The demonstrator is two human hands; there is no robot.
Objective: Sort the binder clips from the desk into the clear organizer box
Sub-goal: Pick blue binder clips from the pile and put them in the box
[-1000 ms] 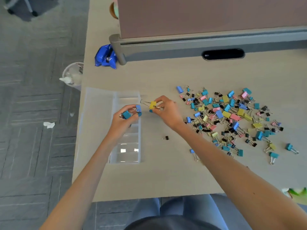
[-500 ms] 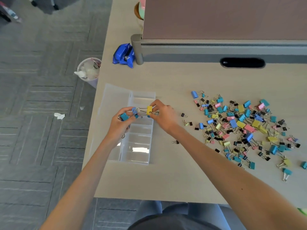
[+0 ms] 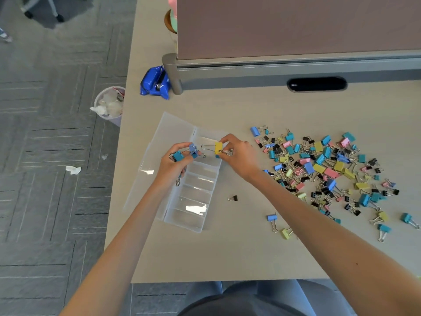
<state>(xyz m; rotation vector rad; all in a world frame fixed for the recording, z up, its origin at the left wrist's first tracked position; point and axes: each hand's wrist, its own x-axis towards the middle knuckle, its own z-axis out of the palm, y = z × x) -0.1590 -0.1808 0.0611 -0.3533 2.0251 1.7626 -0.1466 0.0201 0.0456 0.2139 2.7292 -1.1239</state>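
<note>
Fingers (image 3: 227, 139) of right hand (image 3: 240, 160) pinch yellow clip (image 3: 218, 148), handle pointing left; left hand (image 3: 172, 166) grips blue clips (image 3: 178, 156)

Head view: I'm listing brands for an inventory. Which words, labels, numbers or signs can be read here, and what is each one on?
No text can be read in this view.
Blue packet by the partition post: any print is too blurred to read.
Black slot in the partition base: a small pale mark, too small to read.
Clear organizer box and binder clips: no lettering shows.
</note>
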